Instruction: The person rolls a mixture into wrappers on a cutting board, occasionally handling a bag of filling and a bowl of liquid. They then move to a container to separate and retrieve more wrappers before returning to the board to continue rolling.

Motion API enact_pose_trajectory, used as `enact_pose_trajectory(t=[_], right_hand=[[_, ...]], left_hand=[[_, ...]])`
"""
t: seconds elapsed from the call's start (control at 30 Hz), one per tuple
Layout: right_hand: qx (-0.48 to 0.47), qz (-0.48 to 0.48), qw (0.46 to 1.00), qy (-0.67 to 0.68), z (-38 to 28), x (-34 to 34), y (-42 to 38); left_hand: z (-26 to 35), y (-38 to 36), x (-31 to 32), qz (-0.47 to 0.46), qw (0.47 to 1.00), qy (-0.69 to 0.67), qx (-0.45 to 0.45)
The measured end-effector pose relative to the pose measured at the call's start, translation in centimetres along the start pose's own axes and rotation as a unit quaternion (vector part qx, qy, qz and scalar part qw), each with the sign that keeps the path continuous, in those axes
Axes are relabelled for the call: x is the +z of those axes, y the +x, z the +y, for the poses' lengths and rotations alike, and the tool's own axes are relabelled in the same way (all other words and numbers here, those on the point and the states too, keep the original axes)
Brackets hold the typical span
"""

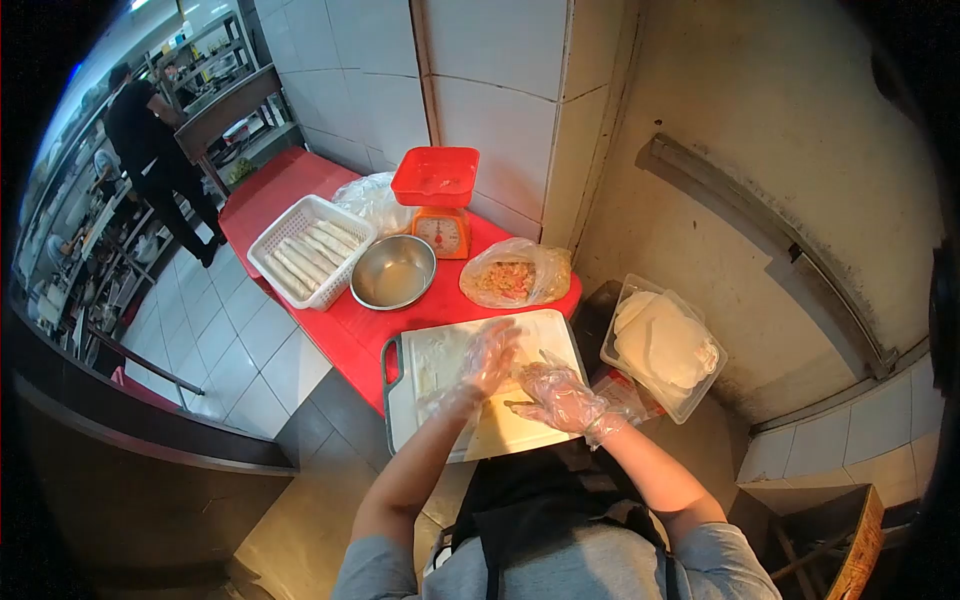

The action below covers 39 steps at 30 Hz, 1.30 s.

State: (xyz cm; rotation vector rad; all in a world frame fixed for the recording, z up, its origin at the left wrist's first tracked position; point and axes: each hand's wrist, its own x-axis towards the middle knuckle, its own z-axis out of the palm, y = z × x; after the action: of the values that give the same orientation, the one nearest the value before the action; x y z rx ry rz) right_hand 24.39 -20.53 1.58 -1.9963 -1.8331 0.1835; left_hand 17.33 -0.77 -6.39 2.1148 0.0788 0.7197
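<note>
Both of my hands wear clear plastic gloves and are over the white cutting board, which has a dark grey edge and handle. My left hand is raised near the board's middle, its fingers extended and nothing visible in them. Low over the right half is my right hand, palm down, fingers apart and pointing left. Pale yellowish bits show at its far side, and what lies under its palm is hidden. Beyond the board, a clear plastic bag of orange chopped filling rests on the red table.
White rolls lie in a white plastic basket on the red table, beside a steel bowl and an orange scale. Right of the board, a clear tub holds round white wrappers. Another person stands far left.
</note>
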Motion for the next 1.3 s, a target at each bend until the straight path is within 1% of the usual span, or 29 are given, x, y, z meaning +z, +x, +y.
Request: enact_pose_trajectory(t=[0.03, 0.07, 0.1, 0.2, 0.3, 0.4, 0.5, 0.53, 0.57, 0.6, 0.63, 0.67, 0.7, 0.73, 0.77, 0.8, 0.83, 0.87, 0.9, 0.97, 1.0, 1.07, 1.13, 1.17, 1.2, 1.23, 1.3], right_hand=[[0.009, -0.016, 1.0, 0.011, 0.0, -0.3, 0.1], [0.019, -0.032, 0.999, 0.022, -0.2, -0.7, 0.2], [0.029, -0.047, 0.998, 0.034, -0.2, -1.0, 0.2], [0.015, -0.049, 0.999, 0.01, 0.2, -0.6, 0.1], [-0.004, 0.001, 0.999, 0.036, 0.3, -0.4, -0.1], [-0.021, -0.006, 0.999, 0.037, 1.7, 0.6, -0.3], [-0.036, -0.021, 0.999, 0.033, 2.3, 0.6, -0.3], [0.058, -0.047, 0.985, 0.155, 2.7, 0.5, 0.1], [0.149, -0.072, 0.948, 0.273, 3.3, 0.4, 0.7], [0.237, -0.095, 0.887, 0.385, 3.8, 0.6, 1.0], [0.225, -0.058, 0.839, 0.492, 4.7, 0.9, 0.7], [0.21, -0.02, 0.778, 0.592, 6.1, 1.0, 0.0], [0.191, 0.017, 0.705, 0.683, 6.9, 1.1, -0.5], [0.191, 0.041, 0.714, 0.672, 6.4, 0.8, -0.8], [0.172, 0.021, 0.808, 0.563, 6.1, 0.4, -0.8], [0.15, -0.001, 0.884, 0.443, 5.5, -0.2, -0.5], [0.123, -0.024, 0.941, 0.314, 4.9, -0.5, -0.2], [0.176, -0.026, 0.946, 0.272, 3.9, -0.2, 0.0], [0.129, 0.008, 0.969, 0.213, 3.8, 0.2, -0.1], [0.029, 0.077, 0.993, 0.09, 3.6, 0.7, -0.2], [0.03, 0.067, 0.992, 0.102, 3.7, 0.6, 0.2], [0.032, 0.044, 0.99, 0.126, 3.7, 0.0, 0.8], [0.074, 0.032, 0.983, 0.164, 2.9, -0.8, 1.4], [0.094, 0.027, 0.979, 0.18, 2.7, -1.1, 1.7], [0.023, 0.09, 0.981, 0.171, 3.2, -0.4, 2.2], [0.023, 0.082, 0.983, 0.164, 3.6, 0.0, 2.6], [0.023, 0.067, 0.986, 0.148, 4.4, 0.5, 3.0]], left_hand=[[1.2, 1.6, -0.5, -0.016, 1.0, 0.018, -0.016], [2.6, 2.5, -1.1, -0.044, 0.99, 0.131, -0.026], [4.3, 3.3, -1.6, -0.071, 0.967, 0.242, -0.035], [4.3, 3.9, -0.6, -0.07, 0.934, 0.325, -0.133], [3.9, 3.3, -1.0, -0.055, 0.929, 0.308, -0.196], [2.9, 2.9, -0.4, 0.02, 0.925, 0.327, -0.195], [1.2, 3.0, -0.1, 0.055, 0.919, 0.334, -0.203], [0.8, 3.4, -0.2, 0.058, 0.915, 0.344, -0.203], [0.4, 3.7, -0.3, 0.061, 0.911, 0.355, -0.203], [0.3, 3.7, -0.5, 0.064, 0.906, 0.365, -0.204], [0.4, 3.5, -1.0, 0.074, 0.905, 0.377, -0.183], [0.5, 3.3, -1.5, 0.083, 0.903, 0.389, -0.161], [0.7, 3.0, -2.1, 0.093, 0.901, 0.4, -0.14], [0.9, 2.5, -2.9, 0.102, 0.924, 0.355, -0.1], [1.2, 1.9, -3.8, 0.111, 0.943, 0.308, -0.061], [1.7, 1.1, -4.9, 0.12, 0.958, 0.261, -0.023], [2.6, -0.3, -5.9, 0.085, 0.967, 0.24, -0.012], [3.8, -2.0, -6.9, 0.052, 0.975, 0.218, -0.002], [5.0, -3.7, -7.9, 0.018, 0.98, 0.196, 0.009], [7.8, -6.8, -9.6, 0.006, 0.981, 0.191, -0.046], [8.3, -7.9, -10.5, -0.001, 0.979, 0.189, -0.073], [6.1, -9.7, -12.0, 0.012, 0.981, 0.178, -0.073], [5.7, -10.2, -13.5, 0.021, 0.985, 0.15, -0.077], [5.5, -10.0, -14.1, 0.01, 0.986, 0.152, -0.061], [5.2, -9.6, -14.6, -0.002, 0.987, 0.152, -0.043], [5.0, -9.2, -15.1, -0.014, 0.988, 0.153, -0.024], [4.0, -8.5, -15.8, -0.034, 0.984, 0.173, -0.017]])
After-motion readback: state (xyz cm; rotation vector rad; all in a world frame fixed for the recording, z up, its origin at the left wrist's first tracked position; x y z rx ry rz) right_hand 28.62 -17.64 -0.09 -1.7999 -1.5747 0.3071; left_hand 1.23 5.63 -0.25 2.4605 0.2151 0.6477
